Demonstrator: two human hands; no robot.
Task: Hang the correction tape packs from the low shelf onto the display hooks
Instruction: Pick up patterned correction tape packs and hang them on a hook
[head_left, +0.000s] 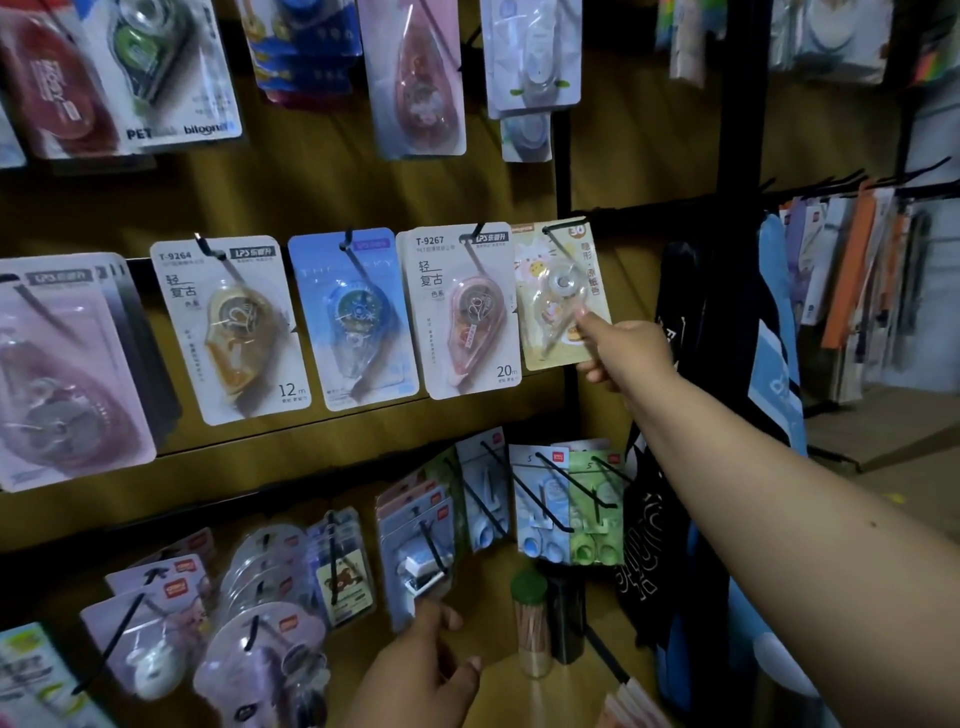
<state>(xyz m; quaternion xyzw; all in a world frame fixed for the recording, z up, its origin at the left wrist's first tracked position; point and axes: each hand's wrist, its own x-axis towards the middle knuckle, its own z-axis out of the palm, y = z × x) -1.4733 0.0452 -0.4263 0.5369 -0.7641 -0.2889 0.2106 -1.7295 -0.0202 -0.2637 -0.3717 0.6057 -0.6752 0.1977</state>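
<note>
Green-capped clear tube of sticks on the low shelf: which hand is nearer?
Left. The left hand is just beside the green-capped clear tube of sticks, lower left of it. The right hand is far above, pinching a cream cartoon-print pack.

a cream pack (563, 296) with cartoon animals is showing at centre right. a starry blue pack (353, 317) is hanging left of it.

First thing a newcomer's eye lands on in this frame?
Probably the right hand, reaching in from the lower right and pinching the bottom right corner of the pale yellow cartoon-printed correction tape pack at the right end of the middle hook row. Next, the left hand at the bottom centre, gripping the blue-grey blister pack in the lowest row. A green-capped clear tube of wooden sticks stands just to its right.
</note>
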